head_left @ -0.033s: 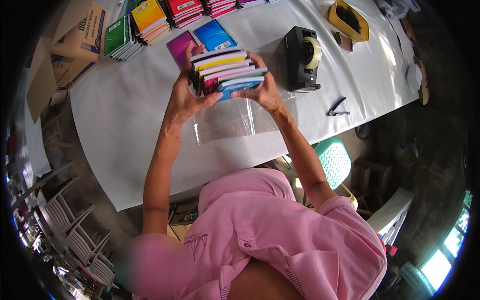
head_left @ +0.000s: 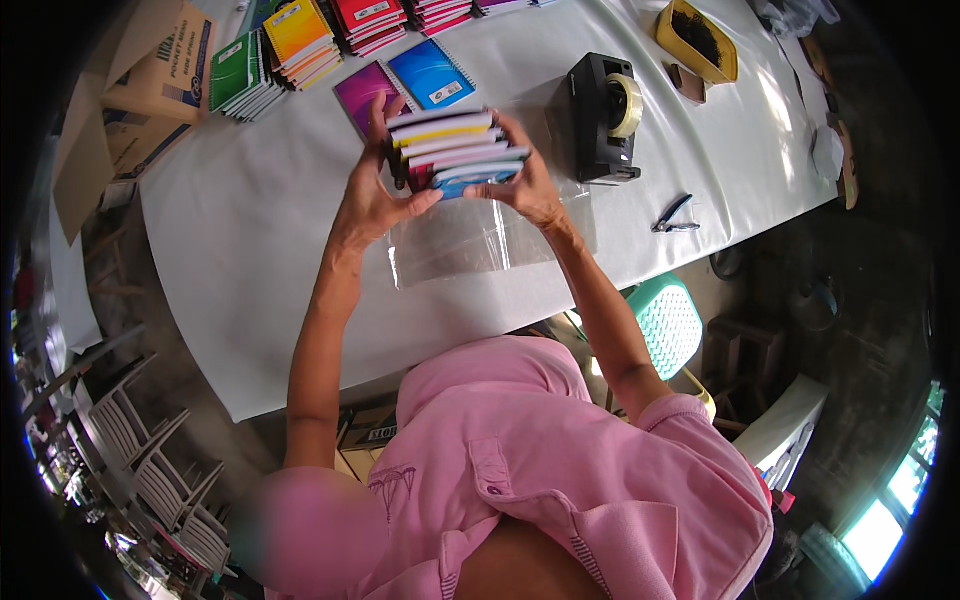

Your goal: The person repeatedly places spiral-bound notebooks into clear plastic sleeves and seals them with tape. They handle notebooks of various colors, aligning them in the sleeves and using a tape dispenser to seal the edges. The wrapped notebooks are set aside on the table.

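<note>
Between my two hands is a stack of small spiral notebooks (head_left: 455, 150) in several colours, held over the table and slightly blurred. My left hand (head_left: 372, 190) clasps its left end, thumb at the near side and fingers at the far side. At the opposite end my right hand (head_left: 525, 180) grips the stack the same way. Beneath it lies a clear plastic bag (head_left: 470, 245), partly hidden by the notebooks and my hands. Just beyond the stack, a purple notebook (head_left: 362, 92) and a blue notebook (head_left: 430, 72) lie flat.
A black tape dispenser (head_left: 605, 120) stands right of my hands, with blue-handled pliers (head_left: 676, 215) nearer me. Along the far edge are green (head_left: 240, 75), yellow (head_left: 298, 40) and red notebook piles (head_left: 368, 18). A yellow tub (head_left: 697, 42) sits far right; an open cardboard box (head_left: 150, 85), far left.
The notebook stack has shifted and turned slightly between my hands, and its right end sits a little further left. My right fingers have moved slightly inward with it.
</note>
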`<state>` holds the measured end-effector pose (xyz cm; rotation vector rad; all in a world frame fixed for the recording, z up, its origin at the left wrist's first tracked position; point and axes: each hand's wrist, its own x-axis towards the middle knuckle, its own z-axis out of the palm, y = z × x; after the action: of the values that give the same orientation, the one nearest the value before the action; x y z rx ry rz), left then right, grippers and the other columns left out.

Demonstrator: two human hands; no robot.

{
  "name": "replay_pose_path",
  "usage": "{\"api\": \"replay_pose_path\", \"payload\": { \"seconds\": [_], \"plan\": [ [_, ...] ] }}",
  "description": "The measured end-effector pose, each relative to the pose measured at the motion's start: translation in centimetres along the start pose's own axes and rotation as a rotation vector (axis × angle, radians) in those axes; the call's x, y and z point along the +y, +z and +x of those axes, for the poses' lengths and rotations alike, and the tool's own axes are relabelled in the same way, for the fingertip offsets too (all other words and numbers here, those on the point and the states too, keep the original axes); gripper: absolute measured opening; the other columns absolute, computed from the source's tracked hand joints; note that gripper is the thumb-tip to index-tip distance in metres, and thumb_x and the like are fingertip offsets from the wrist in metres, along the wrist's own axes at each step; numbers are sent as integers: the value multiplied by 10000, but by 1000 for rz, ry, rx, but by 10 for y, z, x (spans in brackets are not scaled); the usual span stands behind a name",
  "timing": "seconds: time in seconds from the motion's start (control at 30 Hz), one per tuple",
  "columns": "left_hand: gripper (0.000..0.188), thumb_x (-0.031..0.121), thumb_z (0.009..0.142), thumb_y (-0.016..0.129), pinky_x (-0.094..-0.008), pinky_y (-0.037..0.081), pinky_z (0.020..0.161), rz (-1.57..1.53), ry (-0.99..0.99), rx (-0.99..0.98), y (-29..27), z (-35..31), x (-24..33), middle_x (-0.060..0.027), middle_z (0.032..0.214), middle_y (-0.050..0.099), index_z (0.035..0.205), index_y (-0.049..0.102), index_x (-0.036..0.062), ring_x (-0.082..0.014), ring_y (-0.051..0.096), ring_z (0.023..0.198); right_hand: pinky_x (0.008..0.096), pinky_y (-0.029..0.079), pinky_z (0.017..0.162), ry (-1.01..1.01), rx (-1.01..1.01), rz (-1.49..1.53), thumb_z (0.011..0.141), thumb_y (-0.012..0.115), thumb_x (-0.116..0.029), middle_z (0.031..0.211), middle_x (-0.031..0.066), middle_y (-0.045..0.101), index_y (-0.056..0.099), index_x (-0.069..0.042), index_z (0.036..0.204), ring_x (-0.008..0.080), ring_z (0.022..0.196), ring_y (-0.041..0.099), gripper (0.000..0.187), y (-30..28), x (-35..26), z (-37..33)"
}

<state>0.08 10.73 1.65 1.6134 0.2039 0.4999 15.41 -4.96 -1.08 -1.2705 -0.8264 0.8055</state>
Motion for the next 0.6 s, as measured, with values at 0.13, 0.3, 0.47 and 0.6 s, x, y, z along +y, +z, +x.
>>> {"api": "replay_pose_path", "payload": {
  "seconds": [0.13, 0.3, 0.47, 0.6],
  "plan": [
    [1212, 142, 609, 857, -341, 273, 1099, -200, -52, 0, 16, -27, -64, -106, 1525, 238, 1525, 64, 121, -207, 300, 1359, 358, 383, 1029, 30, -108, -117, 546, 915, -197, 1243, 91, 515, 366, -86, 1386, 240, 1198, 479, 1011, 2, 45, -17],
    [1225, 143, 578, 881, -313, 328, 1057, -188, -58, 130, 30, -30, -64, -87, 1444, 368, 1526, 105, 133, -186, 420, 1270, 368, 384, 1017, -37, -50, -112, 546, 914, -181, 1246, 101, 500, 374, -72, 1337, 238, 1177, 481, 964, 3, 56, -19],
    [1146, 117, 598, 868, -311, 377, 1018, -278, -119, 208, 46, -28, -54, -78, 1305, 512, 1513, 179, 110, -178, 494, 1186, 383, 396, 982, -80, -33, -202, 524, 916, -149, 1195, 127, 484, 366, -58, 1290, 265, 1125, 489, 948, 5, 66, -19],
    [948, -15, 667, 798, -320, 395, 1036, -256, -131, 161, 28, -35, -64, -85, 1306, 527, 1469, 296, 55, -183, 490, 1211, 386, 405, 960, -154, -105, -333, 526, 918, -166, 1153, 138, 482, 353, -61, 1252, 294, 1081, 502, 926, -8, 70, -10]
  ]
}}
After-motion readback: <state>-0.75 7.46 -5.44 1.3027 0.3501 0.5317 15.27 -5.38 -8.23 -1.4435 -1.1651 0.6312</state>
